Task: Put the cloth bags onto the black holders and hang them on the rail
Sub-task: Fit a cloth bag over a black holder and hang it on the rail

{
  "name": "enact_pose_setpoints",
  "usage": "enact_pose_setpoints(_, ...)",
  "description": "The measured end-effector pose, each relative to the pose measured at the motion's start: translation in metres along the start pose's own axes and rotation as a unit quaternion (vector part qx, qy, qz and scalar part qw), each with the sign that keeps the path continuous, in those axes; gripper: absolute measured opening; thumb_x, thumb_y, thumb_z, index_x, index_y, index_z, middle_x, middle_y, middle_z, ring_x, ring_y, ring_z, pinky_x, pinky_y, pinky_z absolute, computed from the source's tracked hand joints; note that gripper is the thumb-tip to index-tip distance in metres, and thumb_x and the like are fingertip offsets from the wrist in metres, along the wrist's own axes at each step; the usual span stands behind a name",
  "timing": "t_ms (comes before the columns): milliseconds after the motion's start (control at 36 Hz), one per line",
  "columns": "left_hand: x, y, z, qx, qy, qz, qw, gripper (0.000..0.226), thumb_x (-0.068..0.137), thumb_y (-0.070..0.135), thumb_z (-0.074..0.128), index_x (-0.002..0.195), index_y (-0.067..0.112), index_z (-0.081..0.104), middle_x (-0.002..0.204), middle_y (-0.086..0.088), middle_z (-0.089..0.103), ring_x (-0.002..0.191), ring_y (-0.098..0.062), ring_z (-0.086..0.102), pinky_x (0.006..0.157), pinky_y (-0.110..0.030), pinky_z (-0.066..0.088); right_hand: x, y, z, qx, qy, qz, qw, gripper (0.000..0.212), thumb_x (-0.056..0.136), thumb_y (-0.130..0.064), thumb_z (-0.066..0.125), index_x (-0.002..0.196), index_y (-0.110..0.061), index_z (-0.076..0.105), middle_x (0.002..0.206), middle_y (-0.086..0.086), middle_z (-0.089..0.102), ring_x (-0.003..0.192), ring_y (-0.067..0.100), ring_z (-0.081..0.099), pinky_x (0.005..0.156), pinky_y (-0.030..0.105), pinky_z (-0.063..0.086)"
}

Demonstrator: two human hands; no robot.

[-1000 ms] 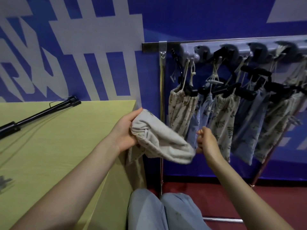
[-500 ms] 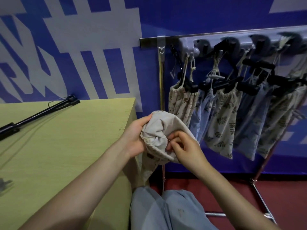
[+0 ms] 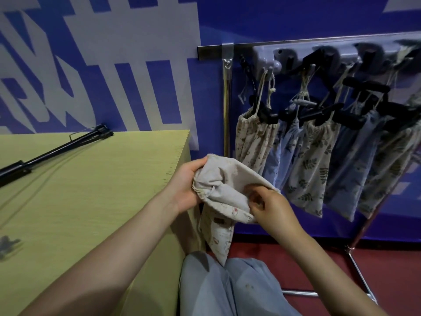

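A cream cloth bag (image 3: 224,190) with a faint print is bunched between both hands, just right of the table corner. My left hand (image 3: 185,185) grips its gathered mouth from the left. My right hand (image 3: 268,207) pinches the fabric from the right, fingers curled into the folds. The bag's lower end hangs down toward my knees. Behind, several printed and blue bags (image 3: 312,165) hang on black holders (image 3: 319,112) from the metal rail (image 3: 296,43).
A yellow-green table (image 3: 91,190) fills the left, with a black folded rod (image 3: 57,149) lying on its far side. The rack's upright pole (image 3: 226,110) and floor bars (image 3: 355,267) stand on red floor. My grey-trousered knees (image 3: 227,288) are below the bag.
My right hand came from the rack to the bag and now pinches it. The bag has been bunched up closer in, and its lower end now hangs down.
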State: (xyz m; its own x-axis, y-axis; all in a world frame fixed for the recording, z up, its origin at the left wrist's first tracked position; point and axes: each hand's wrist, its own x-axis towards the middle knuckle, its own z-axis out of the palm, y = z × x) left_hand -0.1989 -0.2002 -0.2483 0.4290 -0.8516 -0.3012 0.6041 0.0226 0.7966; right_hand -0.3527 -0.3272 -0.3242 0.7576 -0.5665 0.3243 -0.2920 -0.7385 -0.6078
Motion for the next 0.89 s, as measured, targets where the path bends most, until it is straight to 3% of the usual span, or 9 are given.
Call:
enact_pose_setpoints(167,0.0,-0.005,0.002,0.004,0.021,-0.004,1.0,0.035,0.097,0.025,0.047,0.103,-0.005,0.065,0.094,-0.016,0.066,0.087,-0.025,0.063,0.09,-0.036,0.047,-0.006,0.011,0.001,-0.075,-0.026,0.027,0.996,0.042,0.085,-0.015,0.059,0.126,-0.014,0.052,0.071,-0.011,0.048,0.06,0.006,0.045,0.049,0.017,0.028)
enact_pose_setpoints(250,0.001,-0.007,0.004,0.005,0.041,0.007,0.999,0.035,0.097,0.025,0.047,0.107,-0.005,0.064,0.095,-0.016,0.066,0.089,-0.026,0.063,0.093,-0.037,0.046,-0.007,0.014,-0.001,-0.094,-0.029,0.019,0.995,0.048,0.087,-0.021,0.058,0.133,-0.018,0.047,0.089,-0.003,0.062,0.075,0.015,0.057,0.056,0.023,0.038)
enact_pose_setpoints(333,0.001,-0.005,0.003,-0.002,0.059,0.021,0.998,0.032,0.098,0.024,0.046,0.1,-0.002,0.065,0.088,-0.014,0.068,0.083,-0.025,0.064,0.084,-0.036,0.049,-0.006,0.012,-0.008,-0.128,-0.037,-0.002,0.991,0.044,0.089,-0.028,0.056,0.132,-0.024,0.049,0.106,-0.004,0.067,0.088,0.017,0.062,0.064,0.028,0.047)
enact_pose_setpoints(417,0.0,-0.003,0.002,-0.014,0.078,0.019,0.997,0.032,0.098,0.024,0.047,0.105,-0.002,0.063,0.089,-0.014,0.067,0.082,-0.026,0.063,0.083,-0.037,0.049,-0.002,0.008,-0.018,-0.223,-0.069,-0.02,0.972,0.033,0.09,-0.045,0.05,0.117,-0.03,0.062,0.102,-0.008,0.068,0.09,0.016,0.063,0.066,0.029,0.048)
enact_pose_setpoints(528,0.0,-0.003,0.0,-0.01,0.089,0.009,0.996,0.033,0.097,0.025,0.048,0.112,0.0,0.062,0.094,-0.015,0.067,0.084,-0.027,0.065,0.085,-0.04,0.05,0.007,0.005,-0.031,-0.301,-0.095,-0.058,0.947,0.04,0.09,-0.061,0.042,0.098,-0.028,0.062,0.085,-0.008,0.062,0.084,0.015,0.062,0.059,0.027,0.041)
enact_pose_setpoints(611,0.001,-0.002,-0.002,-0.011,0.085,0.018,0.996,0.035,0.098,0.025,0.047,0.115,-0.001,0.063,0.095,-0.015,0.068,0.085,-0.027,0.066,0.087,-0.04,0.05,0.012,0.008,-0.039,-0.274,-0.062,-0.09,0.956,0.046,0.09,-0.063,0.041,0.116,-0.029,0.056,0.09,-0.009,0.065,0.086,0.014,0.064,0.065,0.031,0.052)
enact_pose_setpoints(694,0.001,-0.001,-0.002,-0.012,0.079,0.024,0.997,0.034,0.098,0.024,0.046,0.112,-0.001,0.064,0.093,-0.014,0.069,0.084,-0.027,0.066,0.084,-0.04,0.051,0.012,0.011,-0.045,-0.234,-0.029,-0.112,0.965,0.062,0.086,-0.068,0.046,0.134,-0.029,0.046,0.1,-0.009,0.067,0.087,0.012,0.063,0.065,0.029,0.051)
enact_pose_setpoints(833,0.003,-0.002,-0.002,-0.009,0.072,0.025,0.997,0.031,0.098,0.024,0.046,0.106,0.0,0.065,0.088,-0.012,0.069,0.078,-0.024,0.067,0.075,-0.035,0.054,0.009,0.007,-0.053,-0.23,-0.037,-0.134,0.963,0.072,0.082,-0.068,0.052,0.143,-0.034,0.033,0.105,-0.01,0.065,0.092,0.012,0.06,0.063,0.025,0.038)
enact_pose_setpoints(889,0.004,-0.002,-0.003,-0.005,0.076,0.032,0.997,0.031,0.098,0.023,0.045,0.104,0.001,0.066,0.088,-0.011,0.069,0.077,-0.023,0.067,0.075,-0.035,0.054,0.011,0.011,-0.053,-0.234,-0.05,-0.128,0.963,0.062,0.083,-0.067,0.05,0.135,-0.033,0.045,0.105,-0.011,0.065,0.091,0.011,0.061,0.063,0.025,0.041)
